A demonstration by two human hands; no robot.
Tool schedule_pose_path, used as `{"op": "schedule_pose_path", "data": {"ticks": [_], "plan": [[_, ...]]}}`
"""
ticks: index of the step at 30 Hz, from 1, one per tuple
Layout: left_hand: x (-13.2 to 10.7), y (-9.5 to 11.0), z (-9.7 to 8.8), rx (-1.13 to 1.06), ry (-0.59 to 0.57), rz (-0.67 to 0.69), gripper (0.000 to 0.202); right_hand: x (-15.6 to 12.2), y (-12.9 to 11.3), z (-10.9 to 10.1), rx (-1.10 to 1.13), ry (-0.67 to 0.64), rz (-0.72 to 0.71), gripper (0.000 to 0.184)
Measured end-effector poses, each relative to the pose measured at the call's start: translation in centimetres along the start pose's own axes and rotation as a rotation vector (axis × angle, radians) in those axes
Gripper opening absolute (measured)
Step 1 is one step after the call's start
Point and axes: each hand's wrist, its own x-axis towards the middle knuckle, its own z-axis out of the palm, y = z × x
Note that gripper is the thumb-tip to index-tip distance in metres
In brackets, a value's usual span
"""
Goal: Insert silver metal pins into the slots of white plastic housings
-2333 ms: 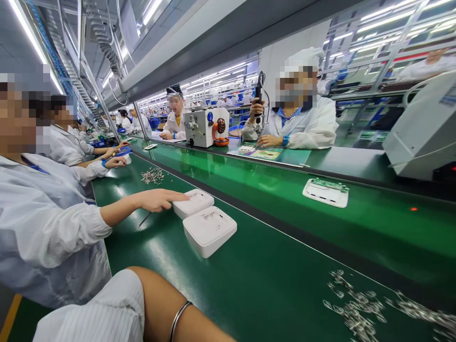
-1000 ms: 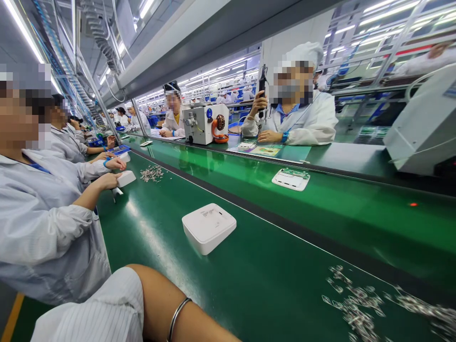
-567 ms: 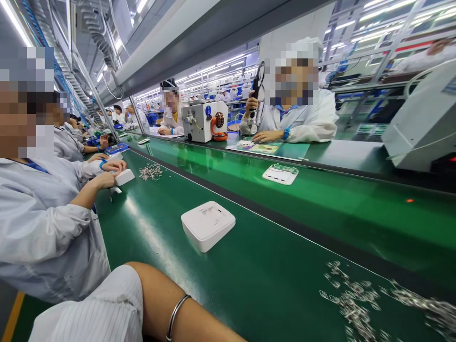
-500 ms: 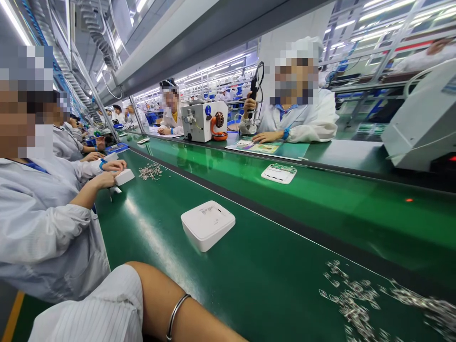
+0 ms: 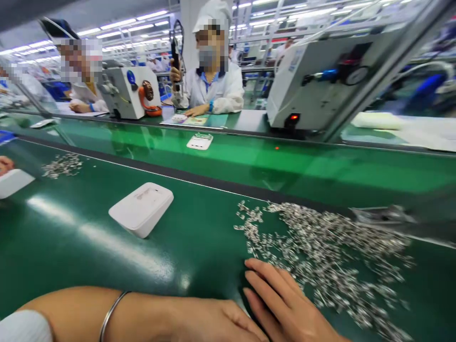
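- Two bare hands work close together at the bottom centre of the frame: the left hand (image 5: 213, 320), with a metal bangle (image 5: 109, 314) on its forearm, and the right hand (image 5: 288, 304).
- Right fingers reach toward the upper left, slightly apart, with nothing visible between them; the left fingers run out of sight at the lower edge, so I cannot tell their state.
- Small metal pieces (image 5: 320, 251) spread loose across the lower right of the green worktop (image 5: 199, 228). They are the things nearest the right hand; whether it touches them is unclear.
- Judging by the tangle, picking suits fingertips from the heap's thin left fringe, singling out one piece; raking through the middle could drag several along.
- Keep the left forearm low and clear of the white box (image 5: 137, 206), left of centre, which stands apart from both hands.
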Motion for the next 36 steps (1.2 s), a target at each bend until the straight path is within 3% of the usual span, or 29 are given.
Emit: {"op": "schedule_pose_path", "data": {"ticks": [4, 9, 12, 15, 19, 23, 25, 27, 29, 32, 34, 36], "plan": [[-1.4, 1.8, 1.0, 0.035, 0.039, -0.079, 0.007, 0.1, -1.1, 0.1, -0.114, 0.076, 0.020, 0.019], [-1.6, 1.5, 0.5, 0.128, -0.120, 0.010, 0.023, -0.5, -2.1, -0.2, -0.238, 0.050, 0.037, 0.020], [-1.6, 1.0, -0.1, 0.144, -0.143, 0.093, 0.026, -1.2, -2.6, -1.9, -0.325, 0.027, 0.100, 0.017], [-1.8, 1.0, -0.2, 0.163, -0.140, 0.125, 0.027, -3.3, -2.4, -5.0, -0.493, 0.063, 0.242, 0.015], [-2.1, 1.4, -0.1, 0.205, -0.137, 0.149, 0.026, -9.3, -1.0, -10.5, -0.895, 0.042, 0.594, 0.027], [-2.2, 1.4, 0.0, 0.226, -0.123, 0.175, 0.029, -18.2, -0.1, -15.3, -1.298, -0.047, 1.020, 0.064], [-2.2, 1.3, 0.1, 0.234, -0.108, 0.186, 0.030, -22.8, 0.0, -16.6, -1.421, 0.039, 1.063, 0.070], [-2.2, 1.3, 0.1, 0.244, -0.100, 0.197, 0.030, -26.3, 0.0, -17.3, -1.335, 0.023, 0.937, 0.049], [-2.2, 1.4, 0.1, 0.258, -0.098, 0.209, 0.029, -28.0, -0.2, -17.6, -1.288, 0.017, 0.860, 0.038], [-2.3, 1.2, 0.3, 0.283, -0.072, 0.239, 0.029, -26.4, -1.6, -17.3, -1.280, 0.046, 0.897, 0.037], [-2.4, 0.6, 0.5, 0.348, -0.016, 0.292, 0.029, -23.2, -3.5, -16.4, -1.188, 0.109, 1.025, 0.041], [-2.5, -0.6, 0.8, 0.558, 0.109, 0.458, 0.027, -19.1, -5.9, -14.8, -0.967, 0.216, 1.097, 0.047]]}}
